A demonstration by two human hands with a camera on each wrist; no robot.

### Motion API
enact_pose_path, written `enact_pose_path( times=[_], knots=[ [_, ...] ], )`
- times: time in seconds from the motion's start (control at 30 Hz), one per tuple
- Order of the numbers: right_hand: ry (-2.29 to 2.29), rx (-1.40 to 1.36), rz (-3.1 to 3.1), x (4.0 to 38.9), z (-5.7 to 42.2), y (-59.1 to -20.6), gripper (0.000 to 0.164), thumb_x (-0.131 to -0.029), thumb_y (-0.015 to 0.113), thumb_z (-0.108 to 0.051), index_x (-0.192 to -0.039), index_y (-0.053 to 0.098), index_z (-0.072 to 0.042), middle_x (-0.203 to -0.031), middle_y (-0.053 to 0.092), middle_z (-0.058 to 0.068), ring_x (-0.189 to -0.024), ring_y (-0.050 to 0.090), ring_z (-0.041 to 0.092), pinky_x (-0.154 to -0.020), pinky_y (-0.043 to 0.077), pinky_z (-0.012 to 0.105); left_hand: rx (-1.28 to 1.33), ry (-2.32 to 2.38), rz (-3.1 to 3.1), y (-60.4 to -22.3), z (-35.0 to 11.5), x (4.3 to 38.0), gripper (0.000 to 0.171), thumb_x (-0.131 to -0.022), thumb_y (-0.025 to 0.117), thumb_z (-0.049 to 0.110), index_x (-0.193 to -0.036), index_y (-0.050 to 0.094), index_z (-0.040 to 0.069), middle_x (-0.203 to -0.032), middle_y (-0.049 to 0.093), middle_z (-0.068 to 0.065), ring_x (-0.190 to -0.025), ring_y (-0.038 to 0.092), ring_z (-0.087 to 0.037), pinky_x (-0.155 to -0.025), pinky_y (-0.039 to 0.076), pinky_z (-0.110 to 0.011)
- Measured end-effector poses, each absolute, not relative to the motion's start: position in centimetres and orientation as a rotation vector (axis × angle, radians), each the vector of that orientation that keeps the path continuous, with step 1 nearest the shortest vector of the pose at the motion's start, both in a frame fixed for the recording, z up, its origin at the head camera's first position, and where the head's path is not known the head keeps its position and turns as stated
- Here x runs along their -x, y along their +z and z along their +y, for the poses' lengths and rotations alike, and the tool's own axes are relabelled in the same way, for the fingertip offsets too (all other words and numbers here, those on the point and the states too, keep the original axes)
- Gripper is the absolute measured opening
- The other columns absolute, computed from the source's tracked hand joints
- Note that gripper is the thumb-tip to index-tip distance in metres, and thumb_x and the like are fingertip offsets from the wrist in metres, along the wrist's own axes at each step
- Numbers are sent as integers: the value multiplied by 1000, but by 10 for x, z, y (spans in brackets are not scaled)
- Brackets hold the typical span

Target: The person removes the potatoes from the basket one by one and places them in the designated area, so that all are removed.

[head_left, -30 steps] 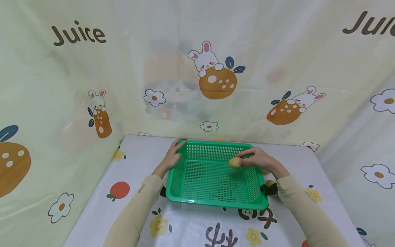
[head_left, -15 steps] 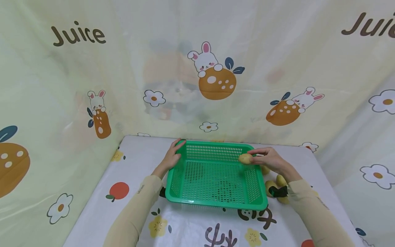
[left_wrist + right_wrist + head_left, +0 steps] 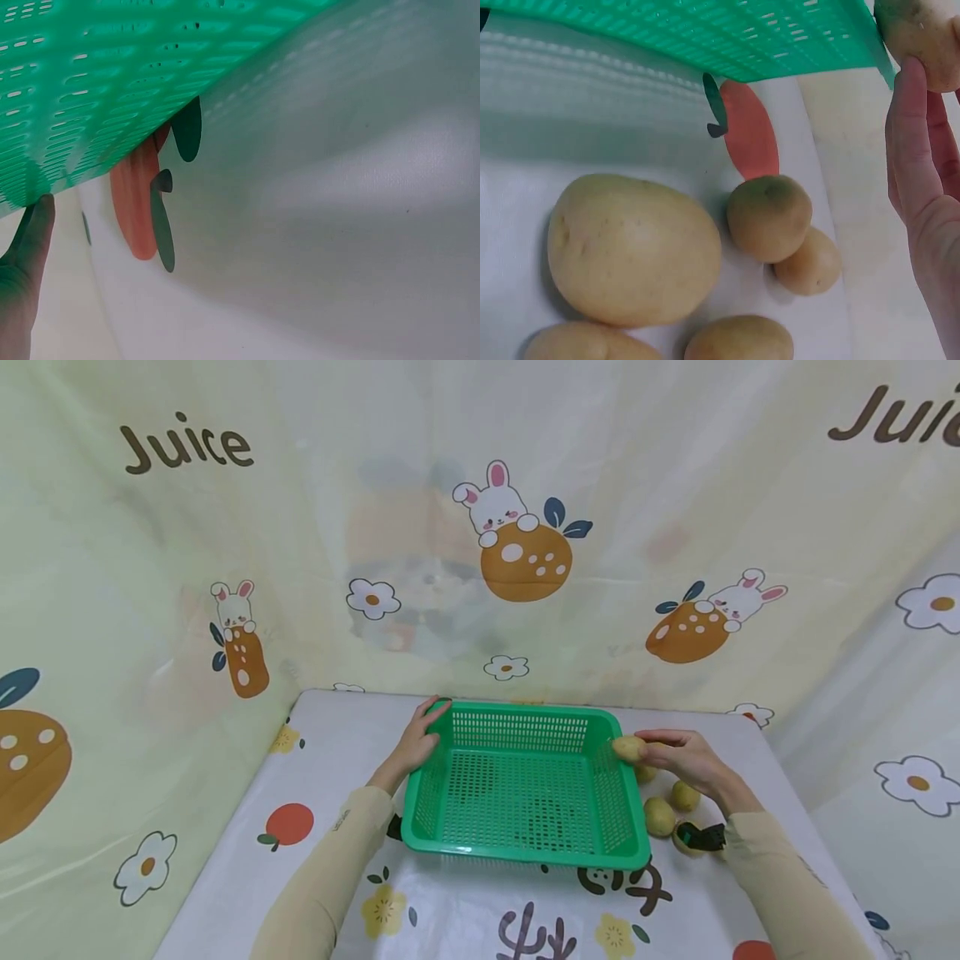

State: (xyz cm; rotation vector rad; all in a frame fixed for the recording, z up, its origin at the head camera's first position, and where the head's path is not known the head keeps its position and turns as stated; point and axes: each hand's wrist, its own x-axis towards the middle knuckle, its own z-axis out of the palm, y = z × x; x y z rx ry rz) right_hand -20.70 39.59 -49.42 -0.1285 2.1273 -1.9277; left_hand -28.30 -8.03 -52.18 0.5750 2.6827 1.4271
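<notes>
A green perforated plastic basket (image 3: 525,858) lies on the table, its bottom bare in the head view. My left hand (image 3: 411,747) holds the basket's far left corner, fingers over the rim; in the left wrist view a finger (image 3: 37,232) touches its outer side. At the far right corner, my right hand (image 3: 686,760) pinches a potato (image 3: 628,748) between thumb and fingers, right at the rim. The right wrist view shows this potato (image 3: 922,41) beside the basket wall (image 3: 780,37).
Several potatoes lie on the table right of the basket, among them a large potato (image 3: 634,251) and a smaller potato (image 3: 769,217). My right forearm and its black strap (image 3: 701,837) partly cover them. A patterned curtain (image 3: 420,527) stands behind the table.
My right hand has moved right with the potato, from over the basket's inside to its right rim. More potatoes beside the basket now show. My left hand stays at its corner.
</notes>
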Motion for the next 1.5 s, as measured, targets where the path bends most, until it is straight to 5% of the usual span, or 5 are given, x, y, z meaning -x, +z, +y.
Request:
enact_pose_path(
  times=[0.33, 0.97, 1.23, 1.5],
  knots=[
    [-2110, -63, 1981, 203, 418, -500, 23, -94, 65, -5, -106, 75, -22, -105, 72, -7, -96, 70, 10, -87, 54, 31, -587, 1431, 2684, -524, -80, 286, 68, -84, 42, -6, -151, 38, 3, -161, 19, -16, -147, 15, -39, -113, 21, -61],
    [-2371, -265, 1856, 193, 443, -517, 24, -92, 65, 0, -105, 78, -16, -99, 73, -7, -90, 71, 10, -83, 55, 28, -578, 1414, 2702, -526, -80, 284, 70, -83, 41, -6, -152, 37, 5, -161, 19, -17, -148, 17, -37, -112, 23, -60],
    [-2184, -397, 2070, 186, 451, -525, 25, -94, 67, -23, -118, 68, -20, -97, 70, -18, -88, 68, 0, -77, 55, 20, -571, 1416, 2690, -526, -81, 284, 70, -84, 41, -5, -152, 38, 8, -162, 18, -11, -148, 15, -35, -114, 22, -58],
    [-2437, -679, 1857, 187, 452, -528, 19, -82, 77, -3, -95, 78, -17, -88, 73, -7, -81, 72, 9, -81, 55, 28, -592, 1433, 2681, -525, -81, 285, 69, -84, 41, -5, -152, 38, 5, -162, 18, -14, -147, 16, -38, -113, 23, -60]
  ],
)
